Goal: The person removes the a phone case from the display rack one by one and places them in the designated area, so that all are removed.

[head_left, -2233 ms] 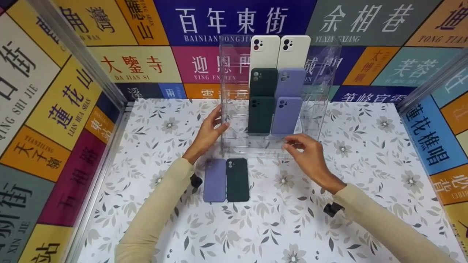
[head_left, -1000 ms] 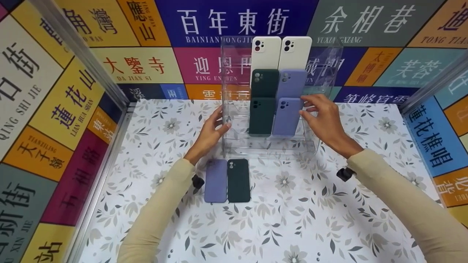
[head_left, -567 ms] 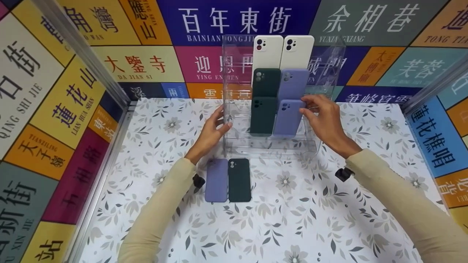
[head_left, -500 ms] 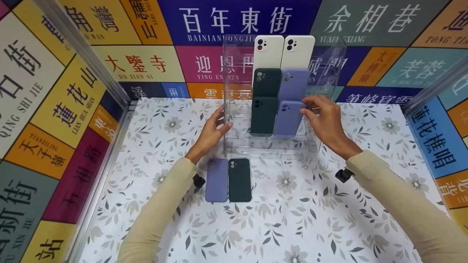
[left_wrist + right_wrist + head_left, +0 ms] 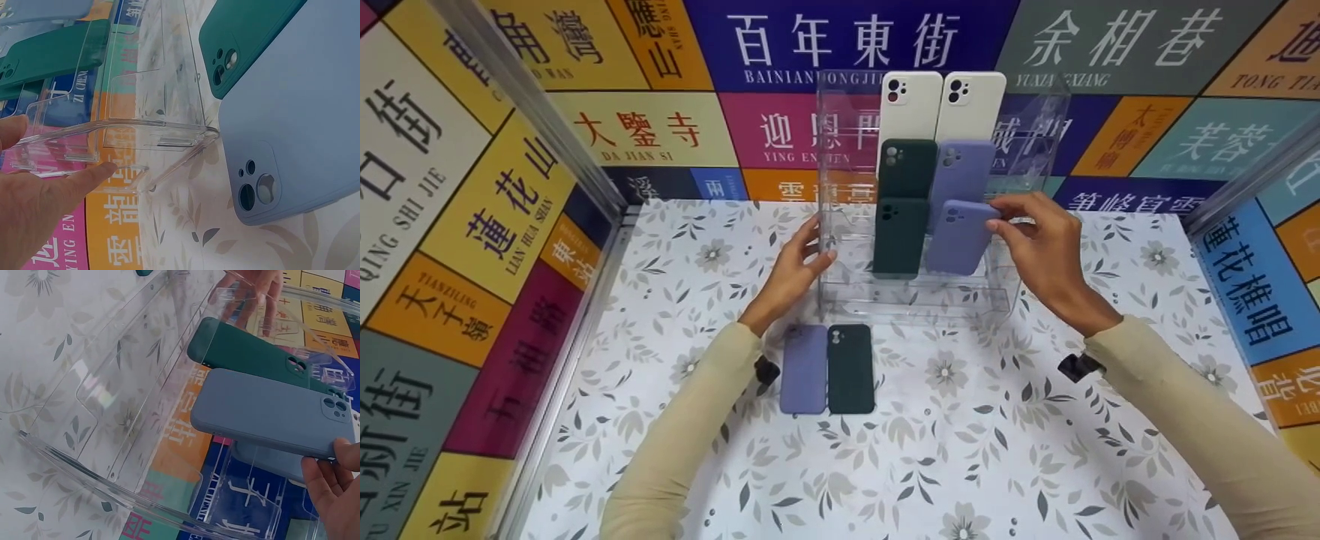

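Between thumb and fingers my right hand (image 5: 1046,247) pinches the right edge of a purple phone case (image 5: 962,238), near its top corner. That case tilts in front of a clear acrylic stand (image 5: 847,296). In the right wrist view the held phone case (image 5: 264,413) looks greyish blue, its lower end free. My left hand (image 5: 789,277) rests against the stand's left side, thumb in front. Still on the stand are two white cases (image 5: 911,120), two dark green cases (image 5: 898,247) and another purple case (image 5: 960,172), partly hidden behind the held one.
On the flowered tabletop (image 5: 960,450), in front of the stand, a purple case (image 5: 804,375) and a dark green case (image 5: 851,375) lie side by side. Walls with coloured sign panels (image 5: 652,131) enclose the back and both sides.
My right hand has risen from the stand's front to the lower purple case, taken its edge, and lifted it slightly up and right. My left hand has stayed on the stand.
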`<action>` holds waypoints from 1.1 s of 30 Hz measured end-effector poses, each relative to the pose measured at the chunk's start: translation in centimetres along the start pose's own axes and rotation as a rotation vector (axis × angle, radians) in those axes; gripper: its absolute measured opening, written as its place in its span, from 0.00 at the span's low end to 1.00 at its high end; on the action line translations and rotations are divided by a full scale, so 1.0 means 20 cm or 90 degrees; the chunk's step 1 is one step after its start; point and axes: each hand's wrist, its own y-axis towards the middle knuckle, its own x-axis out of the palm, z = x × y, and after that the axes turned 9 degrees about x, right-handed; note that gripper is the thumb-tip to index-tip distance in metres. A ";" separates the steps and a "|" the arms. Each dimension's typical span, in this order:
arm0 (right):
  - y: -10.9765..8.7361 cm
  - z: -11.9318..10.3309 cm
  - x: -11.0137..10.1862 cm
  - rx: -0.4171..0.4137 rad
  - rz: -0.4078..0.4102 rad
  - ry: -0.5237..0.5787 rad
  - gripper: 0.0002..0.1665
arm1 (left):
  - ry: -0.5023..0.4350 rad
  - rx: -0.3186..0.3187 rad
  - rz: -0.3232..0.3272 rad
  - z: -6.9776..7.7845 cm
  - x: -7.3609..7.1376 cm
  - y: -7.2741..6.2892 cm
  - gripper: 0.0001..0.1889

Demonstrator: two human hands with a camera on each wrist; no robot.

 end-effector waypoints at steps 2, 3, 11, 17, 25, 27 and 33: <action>-0.02 -0.01 -0.01 -0.001 0.002 0.009 0.14 | 0.004 0.000 0.001 0.00 0.00 0.00 0.39; -0.02 -0.02 -0.01 -0.001 0.001 0.014 0.14 | 0.005 0.001 0.001 0.00 0.00 0.00 0.39; -0.10 0.00 -0.02 -0.010 -0.005 0.021 0.13 | 0.004 0.007 0.006 -0.01 0.00 0.00 0.40; -0.17 0.04 0.00 -0.012 -0.013 0.018 0.14 | 0.003 0.003 0.009 -0.01 0.00 0.00 0.39; -0.24 0.08 0.02 -0.006 -0.033 0.026 0.14 | 0.002 0.001 0.012 -0.01 0.00 0.00 0.39; -0.25 0.09 0.02 -0.008 -0.039 0.025 0.14 | 0.000 0.000 0.012 -0.01 0.00 0.00 0.39; -0.28 0.10 0.02 -0.008 -0.053 0.018 0.14 | -0.006 0.001 0.007 0.00 0.00 0.00 0.39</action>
